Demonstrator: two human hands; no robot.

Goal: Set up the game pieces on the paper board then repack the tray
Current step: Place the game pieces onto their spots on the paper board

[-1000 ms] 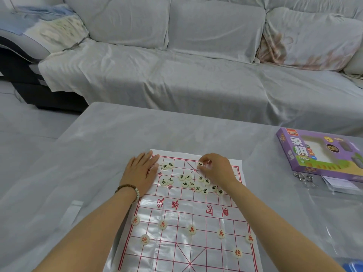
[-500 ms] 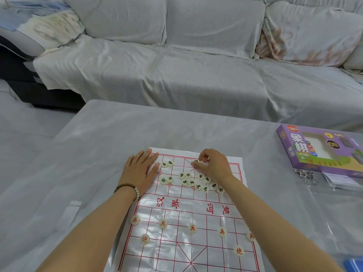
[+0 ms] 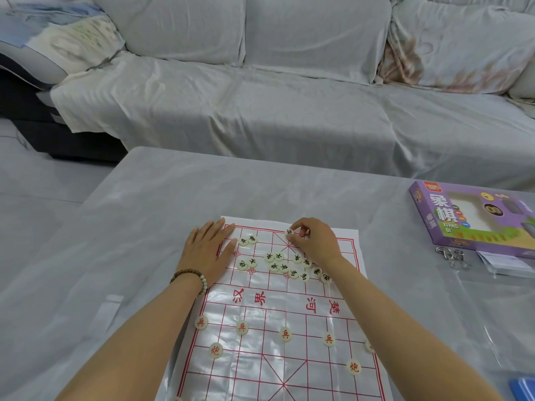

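A white paper board (image 3: 278,308) with a red grid lies on the grey table. My right hand (image 3: 314,241) pinches a black-lettered piece (image 3: 289,232) at the middle of the board's far edge. My left hand (image 3: 210,250) lies flat with straight fingers on the board's far left corner. Several black-lettered pieces (image 3: 279,263) lie clustered on the far half. Red-lettered pieces (image 3: 285,334) stand in rows on the near half.
The purple game box (image 3: 474,219) lies at the table's right edge, with a metal ring puzzle (image 3: 453,256) and a clear plastic sheet (image 3: 509,299) in front of it. A blue item (image 3: 524,389) shows at the bottom right. A covered sofa (image 3: 289,96) stands behind the table.
My right hand has shifted slightly left along the far edge with the piece pinched. The left hand has stayed flat on the board.
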